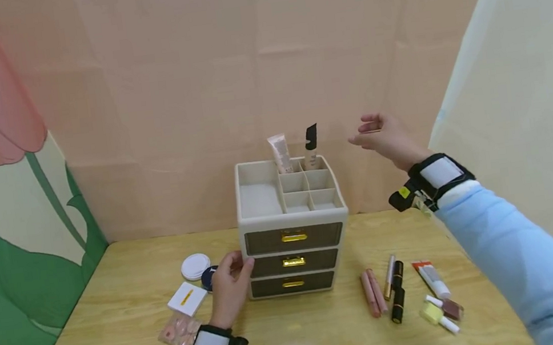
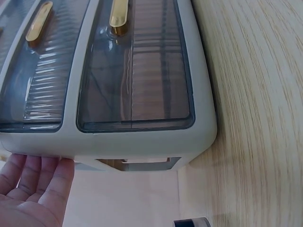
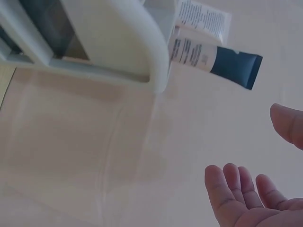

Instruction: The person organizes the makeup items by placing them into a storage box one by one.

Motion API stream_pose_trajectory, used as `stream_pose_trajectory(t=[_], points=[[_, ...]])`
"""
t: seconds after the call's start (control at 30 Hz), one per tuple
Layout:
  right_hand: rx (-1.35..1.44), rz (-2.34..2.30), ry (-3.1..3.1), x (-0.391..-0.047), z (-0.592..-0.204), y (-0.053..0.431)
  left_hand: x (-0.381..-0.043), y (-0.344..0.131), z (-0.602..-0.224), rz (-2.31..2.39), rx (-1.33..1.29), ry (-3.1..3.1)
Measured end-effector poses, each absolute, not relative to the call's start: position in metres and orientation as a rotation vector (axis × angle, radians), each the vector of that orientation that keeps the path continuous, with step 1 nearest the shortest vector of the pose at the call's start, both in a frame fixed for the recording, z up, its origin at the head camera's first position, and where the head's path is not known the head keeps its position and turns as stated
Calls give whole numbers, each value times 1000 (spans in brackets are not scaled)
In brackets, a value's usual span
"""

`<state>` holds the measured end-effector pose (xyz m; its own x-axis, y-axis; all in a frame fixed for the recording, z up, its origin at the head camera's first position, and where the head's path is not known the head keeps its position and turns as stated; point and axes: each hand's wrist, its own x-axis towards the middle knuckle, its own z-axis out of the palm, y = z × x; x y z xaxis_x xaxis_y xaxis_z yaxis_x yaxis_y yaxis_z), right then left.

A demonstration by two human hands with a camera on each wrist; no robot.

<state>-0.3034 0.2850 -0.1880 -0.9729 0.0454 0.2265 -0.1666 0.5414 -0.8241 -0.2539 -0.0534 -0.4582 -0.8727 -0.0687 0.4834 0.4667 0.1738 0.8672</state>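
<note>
A cream cosmetics organizer (image 1: pixel 293 215) with three dark, gold-handled drawers stands against the back of the table. At its left side, my left hand (image 1: pixel 230 288) rests its fingertips on the wall; the left wrist view shows these fingers (image 2: pixel 40 175) fairly straight against the frame. Raised to the right of the organizer, my right hand (image 1: pixel 387 138) holds nothing, its fingers and thumb apart. Two tubes stand in the rear top compartments: a pale pink tube (image 1: pixel 280 153) and a beige tube with a black end (image 1: pixel 311 145), whose dark end (image 3: pixel 236 66) points toward the right hand in the right wrist view.
Left of the organizer lie round white compact (image 1: pixel 196 266), dark round compact (image 1: pixel 209 278), white box (image 1: pixel 187 298) and pink palette (image 1: pixel 179 330). On the right are pink tubes (image 1: pixel 374 293), black tubes (image 1: pixel 398 292), white tube (image 1: pixel 432 280) and nail polish bottles (image 1: pixel 441 311).
</note>
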Motion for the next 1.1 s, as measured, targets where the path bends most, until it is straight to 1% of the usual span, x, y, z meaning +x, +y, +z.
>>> stream_pose_trajectory(t=[0.27, 0.53, 0.97, 1.1], points=[[93, 1270, -2674, -282, -199, 308, -249, -60, -456, -1742, -354, -2078], [81, 1168, -2789, -270, -216, 332, -247, -70, -455, -1749, -333, -2079], [-1, 1158, -2978, -249, -277, 373, -241, -77, -458, -1760, -325, -2090], [-33, 1163, -3010, -243, -298, 382, -236, -78, -450, -1755, -326, -2093]])
